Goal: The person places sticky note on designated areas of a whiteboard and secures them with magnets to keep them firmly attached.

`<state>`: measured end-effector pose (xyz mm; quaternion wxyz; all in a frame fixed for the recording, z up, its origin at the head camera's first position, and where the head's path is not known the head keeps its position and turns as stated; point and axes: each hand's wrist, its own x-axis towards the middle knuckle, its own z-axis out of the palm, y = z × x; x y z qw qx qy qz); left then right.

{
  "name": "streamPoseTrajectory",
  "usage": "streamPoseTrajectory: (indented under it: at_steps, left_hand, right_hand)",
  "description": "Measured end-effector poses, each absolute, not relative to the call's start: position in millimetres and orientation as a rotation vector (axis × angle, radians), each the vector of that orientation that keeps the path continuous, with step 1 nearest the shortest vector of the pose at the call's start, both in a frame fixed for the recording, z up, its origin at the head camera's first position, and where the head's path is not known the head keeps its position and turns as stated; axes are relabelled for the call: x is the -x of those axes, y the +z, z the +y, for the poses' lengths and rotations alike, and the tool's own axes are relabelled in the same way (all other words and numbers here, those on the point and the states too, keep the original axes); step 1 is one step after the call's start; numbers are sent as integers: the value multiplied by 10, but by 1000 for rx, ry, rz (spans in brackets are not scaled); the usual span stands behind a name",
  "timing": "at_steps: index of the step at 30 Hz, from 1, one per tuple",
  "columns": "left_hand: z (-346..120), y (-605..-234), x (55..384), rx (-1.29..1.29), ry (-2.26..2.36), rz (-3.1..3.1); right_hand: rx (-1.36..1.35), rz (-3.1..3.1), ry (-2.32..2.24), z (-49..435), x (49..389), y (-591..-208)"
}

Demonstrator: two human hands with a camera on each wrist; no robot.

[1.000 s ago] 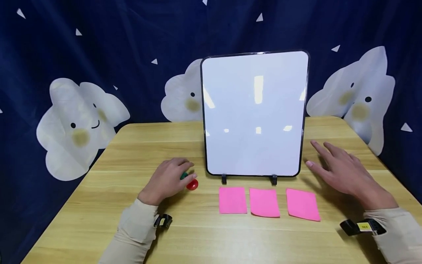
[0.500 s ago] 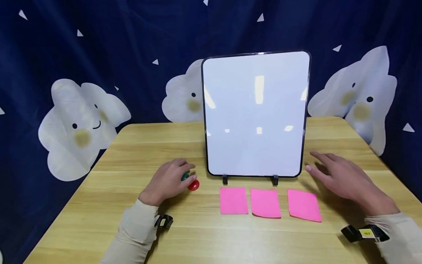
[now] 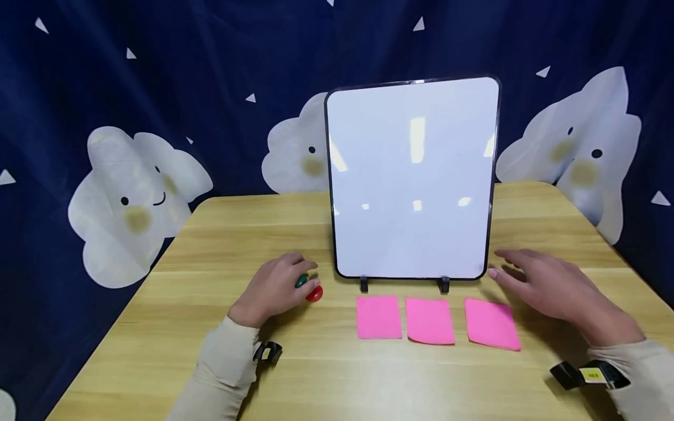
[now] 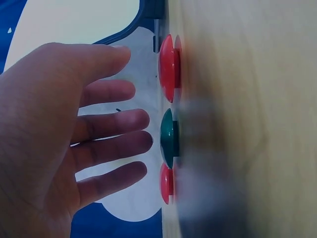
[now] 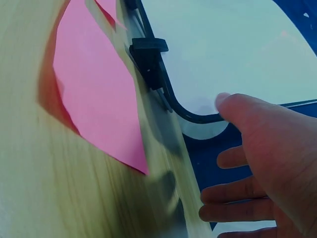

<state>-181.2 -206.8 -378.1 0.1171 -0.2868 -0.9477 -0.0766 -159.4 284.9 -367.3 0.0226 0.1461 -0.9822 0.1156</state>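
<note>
My left hand hovers over round domed magnets at the left of the whiteboard, fingers loosely extended. The left wrist view has two red magnets and a green magnet in a row on the table, apart from the fingertips. In the head view, the hand partly covers them and one red magnet shows by the thumb. Beside the lower right corner of the whiteboard is my right hand, holding nothing. Its thumb reaches the board's edge in the right wrist view; contact cannot be told.
Three pink sticky notes, left, middle and right, lie in a row before the board. Small black feet support the board upright on the wooden table. A dark blue curtain hangs behind.
My right hand has come down nearer the whiteboard's lower right corner, its fingers closer together. The left hand stays over the magnets. The head view has shifted slightly.
</note>
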Motion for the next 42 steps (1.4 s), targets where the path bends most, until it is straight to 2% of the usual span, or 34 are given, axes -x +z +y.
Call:
streamPoseTrajectory:
  at_steps: [42]
  left_hand:
    - [-2115,-3766,1781,799,-362,-2925]
  right_hand:
    - [-725,-3091,570,2705,1530,-3768]
